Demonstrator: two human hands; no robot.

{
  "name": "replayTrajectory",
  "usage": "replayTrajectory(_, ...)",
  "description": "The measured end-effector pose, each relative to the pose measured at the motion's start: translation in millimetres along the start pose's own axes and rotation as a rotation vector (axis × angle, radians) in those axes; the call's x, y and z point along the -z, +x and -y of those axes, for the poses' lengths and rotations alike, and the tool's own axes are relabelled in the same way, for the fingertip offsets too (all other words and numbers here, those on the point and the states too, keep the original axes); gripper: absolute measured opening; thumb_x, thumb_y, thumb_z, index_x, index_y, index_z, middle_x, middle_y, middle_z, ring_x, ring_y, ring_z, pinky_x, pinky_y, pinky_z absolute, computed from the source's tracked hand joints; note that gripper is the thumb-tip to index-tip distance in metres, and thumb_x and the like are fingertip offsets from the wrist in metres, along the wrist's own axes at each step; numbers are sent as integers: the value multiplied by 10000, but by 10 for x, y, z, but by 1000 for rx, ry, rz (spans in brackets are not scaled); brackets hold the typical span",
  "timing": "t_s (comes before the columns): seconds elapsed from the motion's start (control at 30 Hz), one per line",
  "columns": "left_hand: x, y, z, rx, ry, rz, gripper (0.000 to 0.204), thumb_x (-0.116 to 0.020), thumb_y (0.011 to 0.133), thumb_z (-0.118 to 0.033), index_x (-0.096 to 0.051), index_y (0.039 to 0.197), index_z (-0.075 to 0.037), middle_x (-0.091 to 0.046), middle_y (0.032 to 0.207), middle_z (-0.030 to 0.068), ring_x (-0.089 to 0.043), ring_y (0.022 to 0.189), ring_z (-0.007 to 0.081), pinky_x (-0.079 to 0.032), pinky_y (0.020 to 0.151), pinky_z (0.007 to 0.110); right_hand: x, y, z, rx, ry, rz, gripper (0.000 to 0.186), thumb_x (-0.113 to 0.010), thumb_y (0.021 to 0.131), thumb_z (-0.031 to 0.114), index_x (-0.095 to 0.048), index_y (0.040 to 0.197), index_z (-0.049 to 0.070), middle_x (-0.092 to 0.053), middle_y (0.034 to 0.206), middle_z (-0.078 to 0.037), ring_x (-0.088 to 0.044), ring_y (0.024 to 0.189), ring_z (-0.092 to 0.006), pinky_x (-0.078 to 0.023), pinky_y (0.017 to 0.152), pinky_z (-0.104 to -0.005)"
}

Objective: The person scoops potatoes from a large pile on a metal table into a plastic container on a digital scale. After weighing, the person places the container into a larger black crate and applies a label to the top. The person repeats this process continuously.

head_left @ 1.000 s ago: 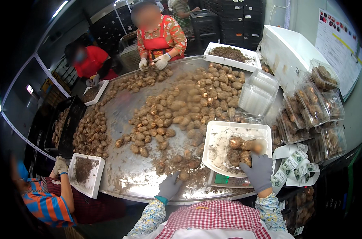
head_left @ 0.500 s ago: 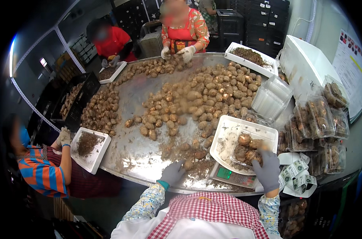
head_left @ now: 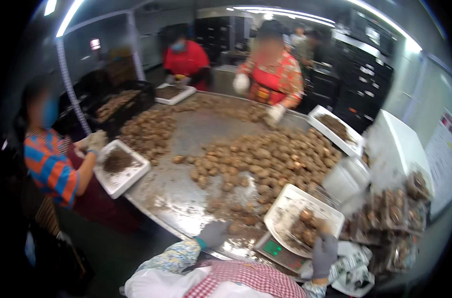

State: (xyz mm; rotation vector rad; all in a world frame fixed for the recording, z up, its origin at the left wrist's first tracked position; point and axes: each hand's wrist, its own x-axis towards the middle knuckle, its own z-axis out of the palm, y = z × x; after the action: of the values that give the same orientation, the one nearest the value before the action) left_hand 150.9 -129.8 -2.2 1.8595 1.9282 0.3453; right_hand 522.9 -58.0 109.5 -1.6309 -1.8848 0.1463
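Observation:
My left hand (head_left: 214, 235), in a grey glove, rests low over the table's near edge, its fingers closed around a small brown taro (head_left: 234, 228). At the right my gloved right hand (head_left: 325, 254) reaches over a clear plastic punnet of taros (head_left: 305, 229). Its fingertips are on a taro there, partly smeared by motion. The punnet sits in a white weighing pan (head_left: 280, 214) strewn with dirt. Under the pan is a scale with a lit green display (head_left: 272, 248). A large heap of loose taros (head_left: 265, 159) spreads beyond the pan.
Filled punnets (head_left: 396, 208) are stacked at the right, near a roll of labels (head_left: 352, 273), nested clear punnets (head_left: 347, 176) and a white foam box (head_left: 400, 149). Co-workers stand around the metal table (head_left: 171, 211), with white trays of dirt (head_left: 117, 166) beside them.
The view has tilted up and swung left, so the table and both hands appear lower. Across the table, a co-worker's hands have moved apart. My hands stay near the same taros.

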Motion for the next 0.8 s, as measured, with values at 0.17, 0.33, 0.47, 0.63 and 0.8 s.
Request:
replayTrajectory(0.17,-52,-39,-4,52,58,12,583,-641,866,-384,-477,1378,-160,-634,1097,183,-617,1035,377,-509,871,477,41,41,75,169,186,-104,149,-623,854,76,-689,978,27,-660,948,-147,-612,884,-328,-479,797,-407)
replayTrajectory(0.33,-45,-43,-22,73,103,30,451,-582,902,-288,-512,1334,-176,-630,1100,157,-620,1025,354,-513,860,471,12,22,102,181,241,-140,147,-602,858,85,-686,973,48,-642,870,-134,-586,810,-342,-442,736,-449)
replayTrajectory(0.47,-40,-6,5,75,94,23,394,-555,913,-242,-542,1299,-163,-648,1066,142,-632,1001,342,-513,852,473,26,-28,45,142,185,-97,159,-609,856,70,-698,986,44,-658,896,-128,-604,841,-318,-462,753,-418)
replayTrajectory(0.63,-57,16,37,74,92,11,379,-563,913,-255,-556,1275,-143,-670,1059,155,-644,993,354,-517,845,477,66,-90,9,142,99,-147,122,-633,851,29,-706,948,12,-675,895,-130,-636,862,-279,-505,775,-357)
replayTrajectory(0.8,-24,29,-22,122,49,36,442,-586,901,-288,-531,1312,-135,-677,1093,181,-650,1005,373,-522,853,478,85,105,265,353,218,-17,120,-626,873,84,-697,963,48,-663,890,-119,-622,828,-297,-496,749,-398)
